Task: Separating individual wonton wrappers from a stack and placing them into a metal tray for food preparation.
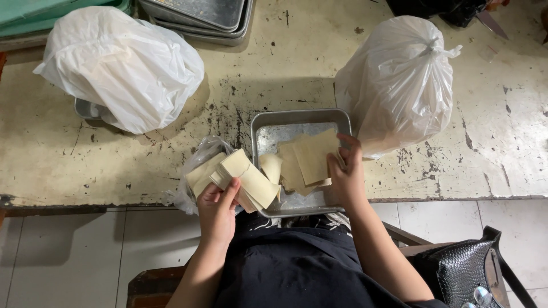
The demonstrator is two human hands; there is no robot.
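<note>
Pale yellow dough sheets [242,177] were bunched in the left hand [218,210], fingers shut around them, just at 9 o'clock of the metal tray [301,117]. The right hand [346,174] pinched more flat sheets [311,159] over the tray's 3 o'clock side. Two white bags [123,65] sat on the worn table [274,63] at 10 and 2 o'clock.

Pale cream square dough sheets [311,159] are seen over a dull silver rectangular metal tray [301,117], flanked by white knotted plastic bags [123,65] on a black-flecked beige worn tabletop [274,63].
</note>
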